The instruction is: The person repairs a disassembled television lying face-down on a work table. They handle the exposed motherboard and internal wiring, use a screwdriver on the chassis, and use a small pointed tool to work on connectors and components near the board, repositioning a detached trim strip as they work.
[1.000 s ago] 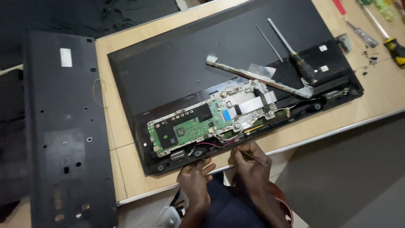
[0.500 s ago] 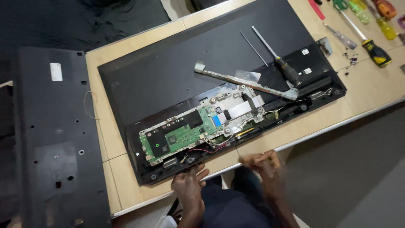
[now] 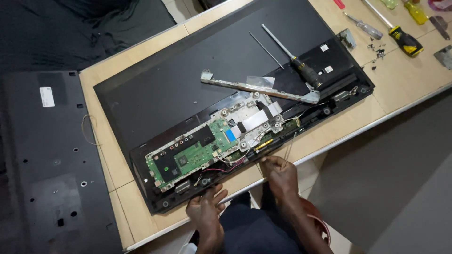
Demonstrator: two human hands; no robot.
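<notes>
A flat-panel television (image 3: 226, 89) is lying face down on a light wooden table (image 3: 400, 80), its back opened along the near edge. The green circuit board (image 3: 188, 157) is sitting exposed in the lower left part of the opening, beside a silver metal plate (image 3: 249, 117) with flat ribbon cables crossing it.

The left hand (image 3: 205, 209) is resting at the near rim of the television, below the circuit board, its fingers spread loosely and touching the black frame without gripping anything. The right hand (image 3: 278, 171) is sitting at the table's edge, just right of the board, its fingertips pinched together on a thin wire (image 3: 288, 148) that is running up toward the chassis; the exact grip is too small to confirm.

A long grey metal bracket (image 3: 256, 88) is lying across the panel's back, and a black-handled screwdriver (image 3: 294, 59) is lying tilted just above it. A yellow-and-black screwdriver (image 3: 400, 37) and a scatter of small screws (image 3: 376, 49) are lying on the table at the upper right. The detached black rear cover (image 3: 52, 164) is lying well to the left.
</notes>
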